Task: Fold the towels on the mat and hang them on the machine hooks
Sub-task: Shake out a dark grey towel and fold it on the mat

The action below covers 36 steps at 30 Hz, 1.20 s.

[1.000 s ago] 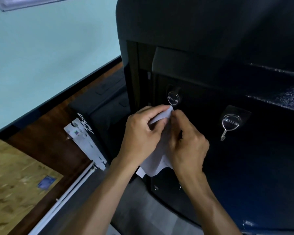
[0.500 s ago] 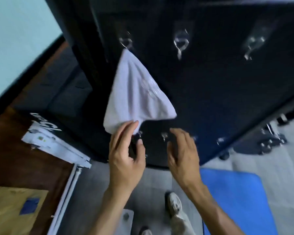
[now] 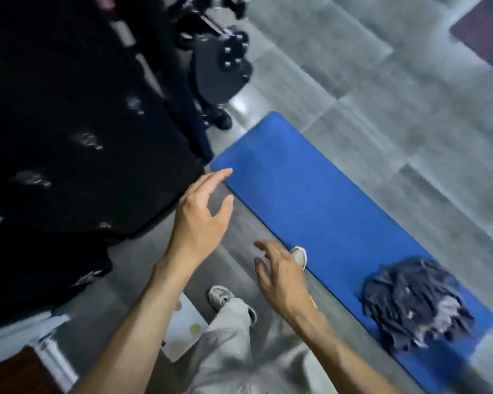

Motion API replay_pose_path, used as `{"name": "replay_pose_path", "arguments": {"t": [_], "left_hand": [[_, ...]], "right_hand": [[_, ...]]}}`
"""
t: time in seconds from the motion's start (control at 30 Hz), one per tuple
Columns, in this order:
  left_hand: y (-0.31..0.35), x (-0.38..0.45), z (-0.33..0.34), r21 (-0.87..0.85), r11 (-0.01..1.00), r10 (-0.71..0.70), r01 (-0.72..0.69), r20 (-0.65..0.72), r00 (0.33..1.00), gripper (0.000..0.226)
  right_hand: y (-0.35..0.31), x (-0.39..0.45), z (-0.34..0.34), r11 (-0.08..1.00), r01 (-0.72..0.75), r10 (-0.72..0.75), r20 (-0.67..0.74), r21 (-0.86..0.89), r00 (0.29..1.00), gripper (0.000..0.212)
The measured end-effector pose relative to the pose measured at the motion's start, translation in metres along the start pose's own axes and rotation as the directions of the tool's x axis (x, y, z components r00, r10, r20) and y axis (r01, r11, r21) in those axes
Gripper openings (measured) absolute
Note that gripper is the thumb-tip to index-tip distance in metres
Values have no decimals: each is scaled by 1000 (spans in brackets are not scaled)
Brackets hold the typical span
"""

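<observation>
The view looks steeply down at a grey tiled floor (image 3: 339, 61); the picture is blurred throughout; a blue mat (image 3: 310, 194) lies slantwise across it, with a heap of dark towels (image 3: 413, 302) on its lower right end; the left hand (image 3: 199, 220) hangs in the air near the mat's upper corner, fingers loosely spread and holding nothing; the right hand (image 3: 279, 277) hangs lower, beside the mat's long edge, fingers likewise spread and bare; a black machine (image 3: 69, 137) fills the left side; below the hands show pale trousers (image 3: 228, 342) and two light shoes; one shoe (image 3: 299, 255) touches the mat's edge.
</observation>
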State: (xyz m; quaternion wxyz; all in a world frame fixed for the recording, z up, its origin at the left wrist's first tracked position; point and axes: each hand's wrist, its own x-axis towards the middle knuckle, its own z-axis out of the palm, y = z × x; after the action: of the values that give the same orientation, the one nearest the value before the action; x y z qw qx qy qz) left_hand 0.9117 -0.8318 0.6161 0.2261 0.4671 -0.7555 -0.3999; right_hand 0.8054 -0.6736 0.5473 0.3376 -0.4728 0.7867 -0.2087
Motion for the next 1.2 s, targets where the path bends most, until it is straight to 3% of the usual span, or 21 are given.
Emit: {"name": "replay_pose_path", "arguments": {"t": [0.17,0.33,0.53,0.83,1.0,1.1,1.2], "left_hand": [[66,58,135,9,992,118,-123,233,965,44],[146,105,275,-35,966,249,-257,404,880,44],[247,132,394,-92,933,328,-348,613,718,43],[351,191,539,-225,871,434,-437,771,466,45],[404,278,613,-268,836,471,-480,798,375,44],[439,339,651,-305,791,492,-530,833,255,45],[469,388,678,-329,732,502,-596,853,146,51]], "right_hand": [[96,-15,-67,964,-213,235,-134,161,963,32],[183,-16,-139,910,-330,381,-190,250,905,40],[254,-15,-219,778,-407,590,-334,479,735,42],[320,21,-324,629,-384,759,-430,676,488,45],[359,86,-392,549,-407,830,-416,730,373,43],[375,137,-437,462,-431,884,-364,775,294,43],[378,177,-477,397,-411,913,-307,821,268,48]]}}
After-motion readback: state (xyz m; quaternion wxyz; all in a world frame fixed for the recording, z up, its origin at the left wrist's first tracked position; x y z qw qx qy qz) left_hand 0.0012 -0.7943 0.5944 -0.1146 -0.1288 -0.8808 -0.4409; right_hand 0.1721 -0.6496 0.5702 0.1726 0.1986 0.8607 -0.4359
